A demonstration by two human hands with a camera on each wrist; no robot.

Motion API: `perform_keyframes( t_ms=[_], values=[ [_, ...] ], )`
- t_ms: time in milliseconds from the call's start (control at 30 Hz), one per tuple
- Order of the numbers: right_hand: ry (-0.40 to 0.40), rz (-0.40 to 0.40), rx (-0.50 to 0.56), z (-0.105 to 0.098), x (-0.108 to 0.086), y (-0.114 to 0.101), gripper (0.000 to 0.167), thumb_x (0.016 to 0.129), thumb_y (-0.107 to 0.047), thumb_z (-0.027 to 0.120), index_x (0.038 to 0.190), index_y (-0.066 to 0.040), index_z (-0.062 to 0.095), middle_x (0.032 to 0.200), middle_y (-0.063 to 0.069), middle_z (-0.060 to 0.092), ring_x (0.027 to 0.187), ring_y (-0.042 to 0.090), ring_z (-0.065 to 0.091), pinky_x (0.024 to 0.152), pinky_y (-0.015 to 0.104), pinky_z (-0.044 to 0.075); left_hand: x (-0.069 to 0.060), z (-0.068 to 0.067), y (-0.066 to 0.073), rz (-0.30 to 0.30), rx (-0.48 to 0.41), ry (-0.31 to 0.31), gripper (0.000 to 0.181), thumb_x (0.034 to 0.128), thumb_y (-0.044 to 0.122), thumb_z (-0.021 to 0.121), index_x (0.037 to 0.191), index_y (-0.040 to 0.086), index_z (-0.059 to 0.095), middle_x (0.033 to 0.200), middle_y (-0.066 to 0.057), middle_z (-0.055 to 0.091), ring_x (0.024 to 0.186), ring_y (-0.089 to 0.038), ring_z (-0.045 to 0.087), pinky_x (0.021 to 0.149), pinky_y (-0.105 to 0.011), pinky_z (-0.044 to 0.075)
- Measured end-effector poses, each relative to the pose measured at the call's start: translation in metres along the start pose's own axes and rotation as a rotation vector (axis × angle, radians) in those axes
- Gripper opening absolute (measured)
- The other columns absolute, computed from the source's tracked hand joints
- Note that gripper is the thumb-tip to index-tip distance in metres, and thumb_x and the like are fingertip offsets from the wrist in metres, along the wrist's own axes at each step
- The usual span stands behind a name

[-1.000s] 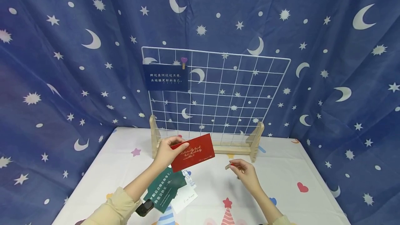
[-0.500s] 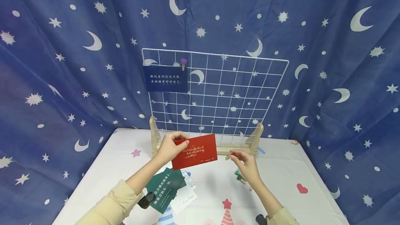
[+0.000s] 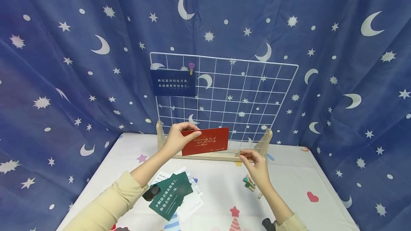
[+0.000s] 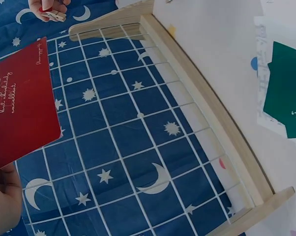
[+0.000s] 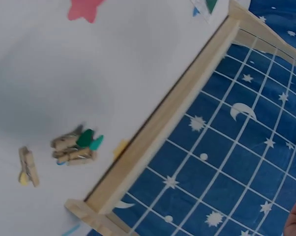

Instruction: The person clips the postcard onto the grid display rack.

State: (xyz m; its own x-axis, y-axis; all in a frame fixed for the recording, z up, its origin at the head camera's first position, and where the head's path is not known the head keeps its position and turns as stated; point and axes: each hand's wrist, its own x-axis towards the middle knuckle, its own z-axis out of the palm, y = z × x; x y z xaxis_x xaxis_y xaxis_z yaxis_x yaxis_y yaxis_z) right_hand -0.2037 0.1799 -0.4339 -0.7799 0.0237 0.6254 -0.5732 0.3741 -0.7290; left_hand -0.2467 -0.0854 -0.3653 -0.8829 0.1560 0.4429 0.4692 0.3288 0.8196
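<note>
A red card [image 3: 208, 144] with gold script is pinched at its upper left corner between the thumb and fingers of my left hand [image 3: 179, 138], in front of the lower part of the white wire grid [image 3: 250, 95]. My right hand [image 3: 257, 168] pinches a small wooden clothespin [image 3: 238, 154] with a red part; in the left wrist view that clothespin [image 4: 54, 14] shows at the top. On the grid's upper left hangs a dark blue card [image 3: 173, 87], held by a clothespin with a purple heart [image 3: 191, 67].
The grid stands in a wooden base [image 3: 205, 157]. A green card [image 3: 171, 195] lies with several white cards [image 3: 191, 206] at the table's front left. Several loose clothespins [image 5: 74, 150] lie on the white tablecloth near my right hand. A starry blue curtain [image 3: 321, 45] hangs behind.
My left hand has raised the red card toward the grid and turned it closer to level. My right hand has moved slightly upward with the clothespin, uncovering loose clothespins on the table.
</note>
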Motion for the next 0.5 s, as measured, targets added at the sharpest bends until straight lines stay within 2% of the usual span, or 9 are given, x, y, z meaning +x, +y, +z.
perform_keyframes(
  t_ms=[267, 400, 500],
  values=[
    [-0.016, -0.014, -0.006, -0.006, 0.011, -0.014, 0.012, 0.08, 0.012, 0.064, 0.092, 0.012, 0.064, 0.084, 0.025, 0.067, 0.077, -0.004, 0.058, 0.07, 0.008, 0.049, 0.017, -0.004, 0.002, -0.056, -0.051, 0.074, 0.019, 0.0778, 0.017, 0.077, 0.086, 0.002, 0.07, 0.085, -0.013, 0.071, 0.072, -0.008, 0.063, 0.065, -0.019, 0.053],
    [-0.021, -0.014, -0.018, -0.008, 0.02, -0.02, 0.012, 0.081, 0.01, 0.064, 0.093, 0.012, 0.064, 0.086, 0.024, 0.067, 0.076, -0.002, 0.058, 0.07, 0.009, 0.049, 0.029, -0.006, 0.009, -0.09, -0.056, 0.102, 0.021, 0.0781, 0.019, 0.077, 0.088, 0.002, 0.071, 0.087, -0.014, 0.071, 0.072, -0.011, 0.063, 0.063, -0.02, 0.054],
    [-0.053, -0.012, -0.024, -0.009, 0.024, -0.022, 0.013, 0.082, 0.009, 0.064, 0.094, 0.013, 0.064, 0.087, 0.024, 0.068, 0.076, 0.0, 0.057, 0.07, 0.01, 0.049, 0.037, -0.006, 0.016, -0.1, -0.053, 0.096, 0.022, 0.0792, 0.021, 0.076, 0.09, 0.003, 0.071, 0.09, -0.014, 0.071, 0.077, -0.015, 0.063, 0.064, -0.021, 0.055]
  ],
)
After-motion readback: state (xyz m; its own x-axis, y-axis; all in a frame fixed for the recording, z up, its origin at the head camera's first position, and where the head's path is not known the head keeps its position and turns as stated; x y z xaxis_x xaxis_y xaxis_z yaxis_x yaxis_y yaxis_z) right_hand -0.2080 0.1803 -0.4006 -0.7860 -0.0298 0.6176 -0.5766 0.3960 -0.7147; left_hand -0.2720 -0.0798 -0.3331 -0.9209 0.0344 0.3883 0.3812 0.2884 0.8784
